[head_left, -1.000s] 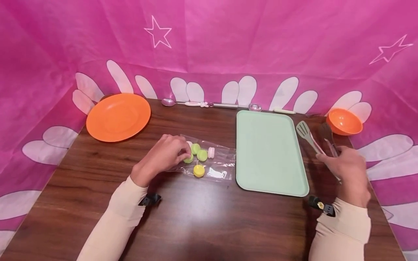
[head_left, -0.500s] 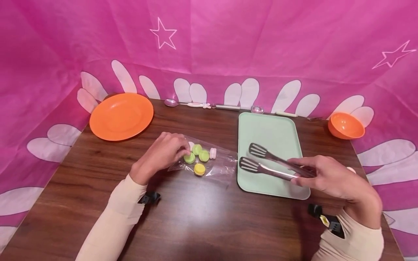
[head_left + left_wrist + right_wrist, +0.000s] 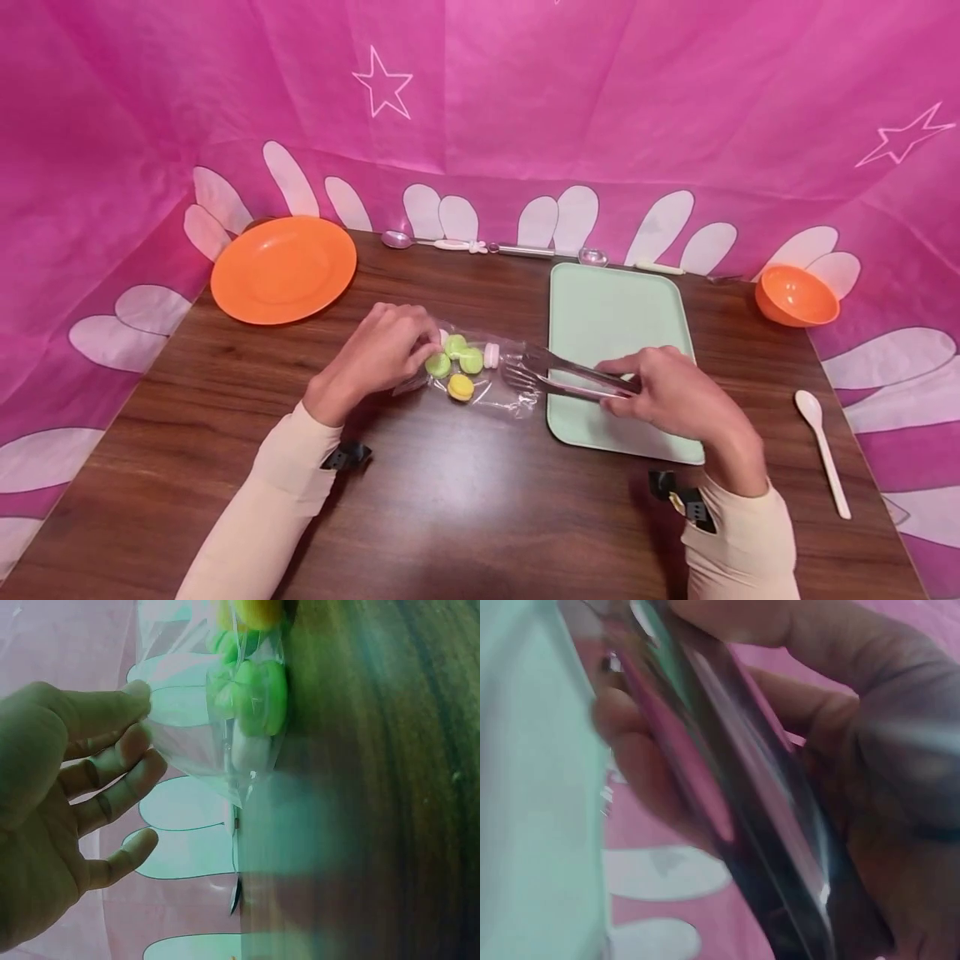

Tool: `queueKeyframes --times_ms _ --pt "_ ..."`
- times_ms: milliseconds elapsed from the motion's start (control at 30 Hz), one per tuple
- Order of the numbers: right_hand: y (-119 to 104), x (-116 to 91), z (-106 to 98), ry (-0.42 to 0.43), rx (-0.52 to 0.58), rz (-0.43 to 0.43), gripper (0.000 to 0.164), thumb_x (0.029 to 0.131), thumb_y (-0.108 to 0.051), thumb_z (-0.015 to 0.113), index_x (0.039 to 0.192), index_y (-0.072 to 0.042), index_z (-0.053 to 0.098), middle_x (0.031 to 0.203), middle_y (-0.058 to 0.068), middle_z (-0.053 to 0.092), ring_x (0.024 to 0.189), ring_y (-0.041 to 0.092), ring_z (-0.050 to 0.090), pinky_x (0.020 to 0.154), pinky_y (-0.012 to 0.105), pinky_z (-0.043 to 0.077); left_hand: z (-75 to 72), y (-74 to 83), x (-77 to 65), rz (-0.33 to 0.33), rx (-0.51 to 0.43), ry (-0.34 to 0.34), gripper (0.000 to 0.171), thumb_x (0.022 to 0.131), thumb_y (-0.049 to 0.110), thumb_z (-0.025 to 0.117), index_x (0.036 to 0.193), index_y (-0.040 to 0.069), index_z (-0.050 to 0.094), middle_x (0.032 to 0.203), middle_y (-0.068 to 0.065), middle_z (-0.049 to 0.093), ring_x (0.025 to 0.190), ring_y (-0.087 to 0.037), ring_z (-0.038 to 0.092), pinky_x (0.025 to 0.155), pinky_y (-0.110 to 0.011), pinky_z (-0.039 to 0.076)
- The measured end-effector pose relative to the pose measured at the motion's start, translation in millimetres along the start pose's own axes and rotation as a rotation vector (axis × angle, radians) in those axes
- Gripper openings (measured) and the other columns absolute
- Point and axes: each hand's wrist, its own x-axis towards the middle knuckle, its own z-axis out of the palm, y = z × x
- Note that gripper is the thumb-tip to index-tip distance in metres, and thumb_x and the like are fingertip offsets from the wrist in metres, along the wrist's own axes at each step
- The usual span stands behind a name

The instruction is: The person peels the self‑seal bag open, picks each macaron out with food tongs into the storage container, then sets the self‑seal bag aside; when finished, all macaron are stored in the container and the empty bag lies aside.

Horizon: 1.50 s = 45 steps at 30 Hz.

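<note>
My left hand pinches the left edge of a clear plastic bag between thumb and forefinger; in the left wrist view the other fingers are spread loosely. Inside the bag are several toy macarons: a yellow macaron, green macarons and a pink macaron. My right hand grips metal tongs over the mint tray. The slotted tong heads point left and overlap the bag's right end. Close up, the right wrist view shows the tongs' shiny arms between thumb and fingers.
An orange plate lies back left and an orange bowl back right. Along the back edge are a spoon, a metal-handled scoop and a pale-handled fork. A white spoon lies near the right edge.
My right hand has lifted the tongs from the right side of the table and carried them left across the tray to the bag. My left hand stays at the bag's edge.
</note>
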Motion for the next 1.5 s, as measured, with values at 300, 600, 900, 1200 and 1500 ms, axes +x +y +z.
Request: queueKeyframes --times_ms 300,600,900,1200,1500 --pt "0.9 26.5 27.8 0.068 0.065 -0.013 0.036 0.084 -0.015 0.087 0.12 -0.012 0.081 0.073 -0.008 0.067 0.067 0.009 0.049 0.058 0.025 0.039 -0.4 -0.7 -2.8 -0.028 -0.039 0.013 0.009 0.096 0.019 0.082 0.099 0.011 0.079 0.097 -0.004 0.076 0.088 -0.022 0.071 0.091 -0.048 0.058" --pt "2.7 29.1 30.6 0.105 0.059 -0.032 0.032 0.083 -0.011 0.084 0.115 -0.016 0.083 0.08 -0.007 0.072 0.067 0.009 0.05 0.057 0.025 0.039 -1.7 -2.5 -3.2 -0.051 -0.078 -0.026 0.007 0.095 0.018 0.084 0.097 0.013 0.079 0.093 0.0 0.074 0.081 -0.016 0.066 0.081 -0.038 0.058" --pt "21.7 9.4 5.3 0.139 0.143 0.079 0.037 0.084 -0.012 0.086 0.121 -0.013 0.082 0.08 -0.001 0.071 0.063 0.004 0.049 0.052 0.024 0.038 0.4 -3.7 -2.7 -0.039 -0.042 -0.022 0.006 0.097 0.019 0.08 0.096 0.013 0.079 0.095 -0.001 0.075 0.08 -0.015 0.065 0.079 -0.038 0.057" --pt "53.5 16.4 9.9 0.314 0.246 0.452 0.047 0.093 -0.036 0.079 0.135 -0.013 0.076 0.113 0.022 0.077 0.081 0.022 0.057 0.058 0.032 0.045 1.0 -3.4 -3.3 -0.038 -0.018 -0.036 0.006 0.098 0.017 0.079 0.094 0.012 0.078 0.091 0.0 0.072 0.079 -0.015 0.063 0.083 -0.04 0.056" --pt "58.4 37.1 23.5 0.308 0.27 0.577 0.054 0.097 -0.04 0.074 0.144 -0.013 0.069 0.143 0.029 0.066 0.106 0.033 0.058 0.07 0.032 0.045 5.9 -1.3 -1.5 0.019 -0.013 -0.036 0.007 0.097 0.014 0.078 0.09 0.015 0.077 0.086 0.003 0.068 0.077 -0.012 0.06 0.074 -0.033 0.054"
